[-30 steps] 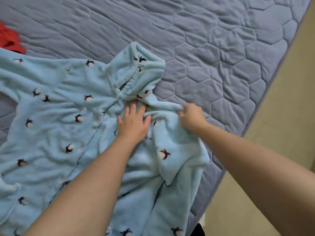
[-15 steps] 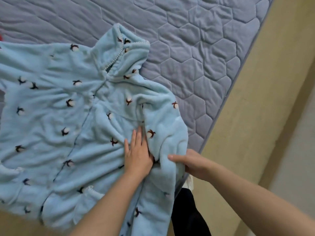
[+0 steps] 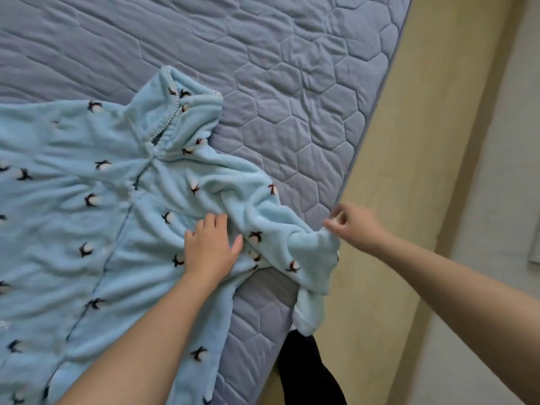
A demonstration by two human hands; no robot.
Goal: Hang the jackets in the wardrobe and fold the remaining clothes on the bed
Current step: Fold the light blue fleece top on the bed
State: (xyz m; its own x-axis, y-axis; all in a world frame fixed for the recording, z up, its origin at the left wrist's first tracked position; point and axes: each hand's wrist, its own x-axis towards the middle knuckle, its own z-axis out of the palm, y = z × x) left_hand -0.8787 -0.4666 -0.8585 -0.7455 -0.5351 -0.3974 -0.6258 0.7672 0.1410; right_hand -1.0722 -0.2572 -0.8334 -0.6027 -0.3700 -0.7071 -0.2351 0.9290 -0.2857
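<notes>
Blue fleece top [image 3: 87,229] spread front-up on bed [image 3: 292,83], collar away from person, one sleeve [image 3: 309,258] flopped over mattress edge. Left hand [image 3: 210,247] flat on chest part, fingers straight, pressing right beside that sleeve. Right hand [image 3: 353,226] at sleeve's bunched top, fingers curled. Blurry, so can't tell if pinching fabric or only touching.
</notes>
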